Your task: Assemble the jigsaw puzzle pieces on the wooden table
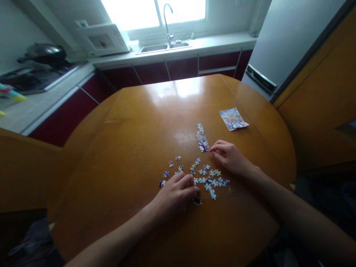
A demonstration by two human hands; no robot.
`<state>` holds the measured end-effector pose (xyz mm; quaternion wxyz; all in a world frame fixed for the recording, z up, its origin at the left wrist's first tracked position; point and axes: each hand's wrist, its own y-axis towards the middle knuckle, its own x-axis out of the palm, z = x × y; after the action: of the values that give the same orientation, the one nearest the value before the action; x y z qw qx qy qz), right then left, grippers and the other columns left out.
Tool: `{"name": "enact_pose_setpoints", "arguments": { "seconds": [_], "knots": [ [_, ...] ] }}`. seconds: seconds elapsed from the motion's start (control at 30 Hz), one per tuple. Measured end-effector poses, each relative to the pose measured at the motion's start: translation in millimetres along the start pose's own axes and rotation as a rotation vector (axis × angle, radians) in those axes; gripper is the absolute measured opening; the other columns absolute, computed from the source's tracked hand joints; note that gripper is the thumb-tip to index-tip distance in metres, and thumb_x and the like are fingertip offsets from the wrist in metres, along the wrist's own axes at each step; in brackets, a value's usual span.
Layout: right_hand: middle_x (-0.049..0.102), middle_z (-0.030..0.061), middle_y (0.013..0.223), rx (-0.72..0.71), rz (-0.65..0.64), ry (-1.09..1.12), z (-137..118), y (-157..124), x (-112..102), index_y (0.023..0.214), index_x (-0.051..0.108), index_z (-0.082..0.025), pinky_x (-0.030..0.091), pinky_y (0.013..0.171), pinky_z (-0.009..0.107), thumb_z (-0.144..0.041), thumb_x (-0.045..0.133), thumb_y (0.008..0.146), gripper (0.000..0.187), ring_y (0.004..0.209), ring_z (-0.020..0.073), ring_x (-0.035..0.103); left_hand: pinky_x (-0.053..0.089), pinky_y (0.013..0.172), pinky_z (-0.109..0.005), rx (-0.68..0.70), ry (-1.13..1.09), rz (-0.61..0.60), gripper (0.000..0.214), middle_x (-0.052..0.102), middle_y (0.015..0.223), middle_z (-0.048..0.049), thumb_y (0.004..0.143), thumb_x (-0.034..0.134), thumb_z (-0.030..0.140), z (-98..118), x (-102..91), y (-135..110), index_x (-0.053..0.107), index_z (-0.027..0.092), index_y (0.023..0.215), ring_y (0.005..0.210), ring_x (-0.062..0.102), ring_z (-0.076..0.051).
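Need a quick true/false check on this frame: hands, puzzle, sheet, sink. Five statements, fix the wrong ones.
1. The fingertips of the right hand are at the near end of the joined strip. True.
2. The left hand rests on the printed sheet. False: it is among the loose pieces; the sheet lies apart from both hands.
3. The sheet is to the left of the strip. False: it is to the right.
4. Some loose pieces lie to the left of the left hand. True.
5. The faucet stands on the near side of the sink. False: it stands at the far side, by the window.
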<state>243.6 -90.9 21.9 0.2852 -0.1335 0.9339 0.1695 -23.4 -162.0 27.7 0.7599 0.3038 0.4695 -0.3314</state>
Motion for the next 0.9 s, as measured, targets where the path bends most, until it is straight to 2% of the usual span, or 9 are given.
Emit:
{"name": "enact_pose_setpoints", "arguments": {
  "seconds": [0.1, 0.27, 0.47, 0.6, 0.77, 0.9],
  "knots": [
    [0.067, 0.0055, 0.091, 0.000, -0.003, 0.001, 1, 0, 0, 0.090, 0.073, -0.021, 0.048, 0.072, 0.032, -0.021, 0.059, 0.091, 0.014, 0.080, 0.0175, 0.061, 0.045, 0.074, -0.030, -0.043, -0.002, 0.076, 0.013, 0.059, 0.093, -0.0057, 0.095, 0.059, 0.030, 0, 2.6, 3, 0.068, 0.021, 0.092, 0.086, 0.047, -0.019],
    [0.067, 0.0057, 0.090, -0.002, 0.001, 0.001, 0, 1, -1, 0.091, 0.073, -0.020, 0.047, 0.071, 0.031, -0.020, 0.059, 0.091, 0.015, 0.078, 0.0166, 0.060, 0.044, 0.074, -0.028, -0.038, -0.011, 0.161, 0.012, 0.058, 0.092, -0.0043, 0.093, 0.064, 0.028, -9, 0.7, -1, 0.068, 0.023, 0.103, 0.085, 0.048, -0.017],
    [0.067, 0.0057, 0.090, -0.008, 0.008, 0.001, 1, 0, 0, 0.091, 0.073, -0.019, 0.047, 0.071, 0.031, -0.020, 0.058, 0.091, 0.015, 0.078, 0.0165, 0.060, 0.042, 0.074, -0.030, -0.110, -0.032, 0.080, 0.009, 0.057, 0.090, -0.0042, 0.093, 0.064, 0.031, -5, 0.2, -3, 0.070, 0.024, 0.092, 0.086, 0.047, -0.018],
    [0.067, 0.0054, 0.090, -0.006, 0.004, -0.007, 3, 1, 0, 0.091, 0.074, -0.018, 0.047, 0.071, 0.030, -0.019, 0.059, 0.090, 0.014, 0.076, 0.0158, 0.060, 0.043, 0.074, -0.030, -0.166, -0.058, 0.106, 0.009, 0.057, 0.089, -0.0049, 0.089, 0.069, 0.030, 2, 2.4, 2, 0.070, 0.022, 0.088, 0.088, 0.048, -0.019],
    [0.066, 0.0050, 0.088, 0.003, 0.005, -0.016, 2, 1, -2, 0.089, 0.073, -0.019, 0.046, 0.068, 0.030, -0.020, 0.059, 0.090, 0.014, 0.072, 0.0153, 0.058, 0.043, 0.073, -0.030, -0.214, -0.083, 0.253, 0.008, 0.055, 0.085, -0.0048, 0.091, 0.066, 0.027, -5, -11.0, -2, 0.070, 0.021, 0.093, 0.085, 0.048, -0.018],
    [0.066, 0.0051, 0.089, 0.008, -0.005, -0.015, 2, 1, -2, 0.090, 0.073, -0.018, 0.046, 0.068, 0.030, -0.019, 0.059, 0.091, 0.014, 0.074, 0.0152, 0.058, 0.042, 0.071, -0.028, -0.159, -0.109, 0.192, 0.010, 0.053, 0.083, -0.0043, 0.092, 0.064, 0.027, -17, -21.9, -9, 0.072, 0.022, 0.089, 0.083, 0.047, -0.017]
  ]
}}
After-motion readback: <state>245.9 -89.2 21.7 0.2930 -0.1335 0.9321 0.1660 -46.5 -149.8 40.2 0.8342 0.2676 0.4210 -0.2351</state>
